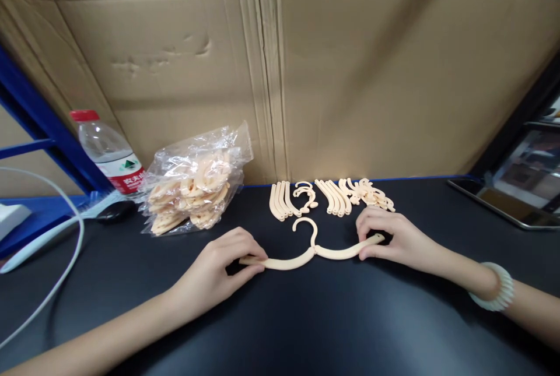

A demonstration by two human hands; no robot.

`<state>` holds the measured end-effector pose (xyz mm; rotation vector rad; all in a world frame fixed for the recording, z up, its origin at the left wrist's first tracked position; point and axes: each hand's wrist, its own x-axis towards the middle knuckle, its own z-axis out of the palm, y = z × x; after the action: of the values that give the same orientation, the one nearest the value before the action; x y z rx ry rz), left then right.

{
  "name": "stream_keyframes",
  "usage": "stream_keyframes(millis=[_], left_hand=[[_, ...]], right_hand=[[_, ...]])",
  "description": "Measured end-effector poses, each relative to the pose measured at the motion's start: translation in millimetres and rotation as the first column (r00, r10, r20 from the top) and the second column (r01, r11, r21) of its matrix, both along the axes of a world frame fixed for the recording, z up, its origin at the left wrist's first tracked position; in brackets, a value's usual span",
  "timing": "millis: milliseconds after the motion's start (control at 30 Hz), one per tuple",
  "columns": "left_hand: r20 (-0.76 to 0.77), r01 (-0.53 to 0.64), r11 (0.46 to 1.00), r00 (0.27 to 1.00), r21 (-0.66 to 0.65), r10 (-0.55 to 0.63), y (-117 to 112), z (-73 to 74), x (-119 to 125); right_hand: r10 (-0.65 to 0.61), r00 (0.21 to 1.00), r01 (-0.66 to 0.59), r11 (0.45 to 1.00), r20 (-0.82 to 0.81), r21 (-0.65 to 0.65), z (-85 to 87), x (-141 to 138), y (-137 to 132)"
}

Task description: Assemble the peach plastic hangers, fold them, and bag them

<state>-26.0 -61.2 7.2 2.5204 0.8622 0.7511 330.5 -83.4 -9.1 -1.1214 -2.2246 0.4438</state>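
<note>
Hanger [314, 249], cream, two curved arms plus hook [315, 231], at mid-table between both hands. Clock centred on the hanger joint, 12 pointing away from the person. Hook rises toward 12, its curl opening toward 9. Can't tell if the hanger touches the tabletop or sits just above it.

Left hand [227, 256] at 9: thumb and fingers pinched on the left arm near its tip, tip poking past the fingers. Right hand [389, 236] at 3: thumb and fingers clamped on the right arm near its end, a hole visible in that end. Pale beaded bracelet [492, 287] on the right wrist.

Loose hanger parts near the wall: row of curved arm pieces [280, 201] at 11, small loose hooks [311, 196] at 12, second arm row [336, 198] at 1, jumbled pile [370, 194] between 1 and 2.

Clear plastic bag [192, 183] of similar cream parts at 10. Red-capped water bottle [109, 151] just beyond it. White cable [81, 239] loops at 9, well apart. Flat dark-screened device [503, 204] between 2 and 3. Black tabletop [280, 323] under everything, cardboard wall [394, 73] across 12.
</note>
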Motion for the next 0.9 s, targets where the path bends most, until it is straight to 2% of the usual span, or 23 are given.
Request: stream_keyframes(millis=[333, 467, 600, 900], left_hand=[[-0.05, 0.026, 0.991, 0.999, 0.131, -0.02, -5, -2.5, 0], [-0.049, -0.003, 0.989, 0.999, 0.146, 0.01, -7, -1.0, 0], [-0.023, -0.06, 0.992, 0.998, 0.109, 0.063, -7, 2.1, 0], [-0.018, -0.134, 0.985, 0.991, -0.104, 0.133, 3, 3.8, -1]], right_hand=[[0.039, 0.986, -0.05, 0.997, 0.163, 0.063, 4.4, -6, -8], [0.044, 0.976, -0.063, 0.995, 0.214, 0.08, 6.1, -6, -10], [0.06, 0.973, -0.079, 0.994, 0.223, 0.08, 6.6, -4, -9], [0.059, 0.973, -0.079, 0.994, 0.225, 0.08, 8.8, -6, -10]])
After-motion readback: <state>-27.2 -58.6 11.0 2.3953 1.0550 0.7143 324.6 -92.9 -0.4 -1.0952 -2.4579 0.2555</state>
